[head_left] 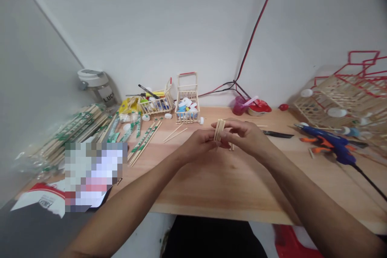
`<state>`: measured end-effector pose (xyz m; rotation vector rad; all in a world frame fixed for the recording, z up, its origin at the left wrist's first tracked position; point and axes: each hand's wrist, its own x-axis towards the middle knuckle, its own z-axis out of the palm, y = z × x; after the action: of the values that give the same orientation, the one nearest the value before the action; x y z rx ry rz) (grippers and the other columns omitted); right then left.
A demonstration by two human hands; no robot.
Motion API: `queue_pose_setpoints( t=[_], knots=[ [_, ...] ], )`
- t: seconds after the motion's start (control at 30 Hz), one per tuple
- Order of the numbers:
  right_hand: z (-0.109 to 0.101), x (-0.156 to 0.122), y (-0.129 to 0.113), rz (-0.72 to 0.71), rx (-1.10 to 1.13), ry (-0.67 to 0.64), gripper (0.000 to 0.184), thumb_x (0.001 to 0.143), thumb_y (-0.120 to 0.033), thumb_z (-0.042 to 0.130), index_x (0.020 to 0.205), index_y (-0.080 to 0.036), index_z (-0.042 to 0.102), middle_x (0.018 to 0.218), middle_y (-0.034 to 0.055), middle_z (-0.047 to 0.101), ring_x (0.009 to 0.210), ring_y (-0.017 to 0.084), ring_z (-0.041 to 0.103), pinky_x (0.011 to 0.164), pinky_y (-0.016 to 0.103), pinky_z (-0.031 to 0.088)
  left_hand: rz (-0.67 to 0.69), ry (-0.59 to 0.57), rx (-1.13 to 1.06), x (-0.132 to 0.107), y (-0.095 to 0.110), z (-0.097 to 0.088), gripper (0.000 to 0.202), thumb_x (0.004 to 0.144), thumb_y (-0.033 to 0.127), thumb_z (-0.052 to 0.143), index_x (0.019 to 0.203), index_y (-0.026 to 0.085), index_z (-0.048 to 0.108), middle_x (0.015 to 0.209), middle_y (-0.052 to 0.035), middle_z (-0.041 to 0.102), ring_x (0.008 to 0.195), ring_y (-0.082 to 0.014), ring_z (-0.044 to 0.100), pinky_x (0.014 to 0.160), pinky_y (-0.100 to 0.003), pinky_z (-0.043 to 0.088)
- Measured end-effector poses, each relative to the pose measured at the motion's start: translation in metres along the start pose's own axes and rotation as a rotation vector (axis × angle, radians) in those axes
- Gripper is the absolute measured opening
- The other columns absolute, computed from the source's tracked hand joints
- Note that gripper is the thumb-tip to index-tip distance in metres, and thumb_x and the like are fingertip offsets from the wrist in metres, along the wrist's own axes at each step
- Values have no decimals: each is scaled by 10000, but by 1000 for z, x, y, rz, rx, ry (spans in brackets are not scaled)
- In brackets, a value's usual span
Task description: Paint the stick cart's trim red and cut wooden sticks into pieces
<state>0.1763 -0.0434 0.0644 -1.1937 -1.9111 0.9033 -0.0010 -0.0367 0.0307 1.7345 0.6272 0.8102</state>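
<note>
1. Right in front of you, your left hand (196,146) and your right hand (243,135) meet over the wooden table (223,185), elbows spread wide.
2. Between them sits a bundle of sticks (219,130), held upright. Your left fingers curl closed around its lower part, and your right fingers wrap over from the far side, so both hands have hold of it. That two-sided pinch keeps the sticks pressed flat together.
3. Just to the right lies a dark knife (278,134), with a blue glue gun (328,141) further along, both within easy reach.
4. Over on the left, wrapped chopsticks (145,143) and two loose sticks (175,134) lie ready to grab.
5. At the back, a small stick basket (186,100) holds bottle caps (185,107), set against the wall (151,28), out of your working space.
</note>
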Motion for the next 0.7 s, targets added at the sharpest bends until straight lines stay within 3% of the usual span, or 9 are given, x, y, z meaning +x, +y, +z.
queue_pose_setpoints(
  t=[0.1, 0.33, 0.53, 0.7],
  knots=[
    [10, 1, 6, -12, 32, -14, 304, 805, -447, 610, 912, -200, 752, 779, 33, 701, 605, 136, 583, 575, 250, 467, 26, 16, 129, -3, -13, -2, 256, 880, 291, 526, 925, 126, 715, 1031, -88, 712, 989, -207, 647, 895, -292, 466],
    [17, -2, 26, -81, 97, 23, 219, 816, -400, 627, 839, -235, 768, 963, 50, 725, 746, 192, 652, 641, 300, 504, 26, 2, 153, -3, -27, 0, 223, 867, 198, 518, 969, 120, 700, 1051, -79, 711, 1005, -198, 637, 907, -297, 455],
    [15, 0, 21, -54, 35, 61, 231, 799, -442, 642, 844, -259, 775, 851, 18, 740, 844, 223, 675, 765, 333, 514, -11, 20, 122, -2, -31, 0, 208, 866, 207, 534, 955, 135, 707, 1032, -70, 720, 999, -193, 647, 913, -304, 465],
    [15, 4, 15, -7, -45, 73, 274, 800, -464, 638, 746, -229, 768, 722, 12, 717, 815, 234, 679, 721, 317, 507, -29, 18, 101, -2, -32, -1, 209, 872, 207, 533, 958, 128, 706, 1023, -77, 723, 983, -187, 659, 887, -300, 487]
  ],
)
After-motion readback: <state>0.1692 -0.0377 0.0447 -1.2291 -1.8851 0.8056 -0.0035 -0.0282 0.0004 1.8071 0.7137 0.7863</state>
